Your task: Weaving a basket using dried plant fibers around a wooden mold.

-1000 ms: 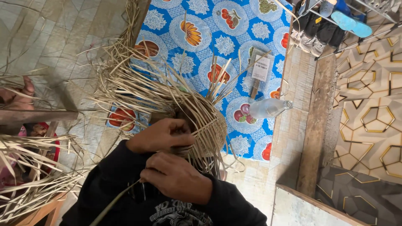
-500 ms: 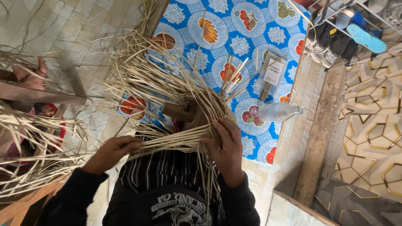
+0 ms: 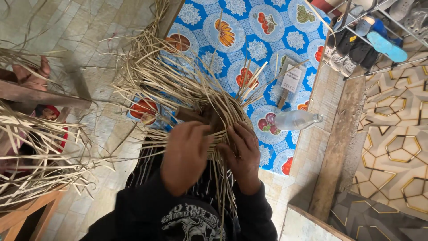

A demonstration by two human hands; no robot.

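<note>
left hand (image 3: 185, 154): fingers curled down over the near rim of the half-woven pale straw basket (image 3: 209, 107), pinching strips; back of hand to camera.
right hand (image 3: 243, 154): fingers narrow, pressed onto the same rim, gripping the woven band; hands just beside each other, not clearly touching.
basket position: in the lap, above the striped dark cloth (image 3: 147, 169), overlapping the near edge of the blue floral plastic mat with fruit medallions (image 3: 263, 31).
basket axis: woven band runs roughly left-right under the hands; loose strip ends fan away, mostly up-left, a few upright stakes tilting up-right.
clear plastic bottle (image 3: 296, 119): lying on its side on the mat, right of the basket, cap pointing right; near the right hand, apart from it.
flat wooden-handled tool with pale label (image 3: 290, 82): on the mat above the bottle, partly under stray strips.
loose pale straw bundle (image 3: 40, 151): far left, over a brown wooden frame (image 3: 26, 214); well apart from the hands.
bare foot of another person (image 3: 31, 73): upper left, beside a wooden bar.
wooden plank (image 3: 339, 143): runs along the mat's right side, bounding it.
metal rack with shoes (image 3: 374, 31): top right, well apart.
open room: bare pale floor tiles (image 3: 58, 27) up-left; the right side is closed in by bottle and plank.
</note>
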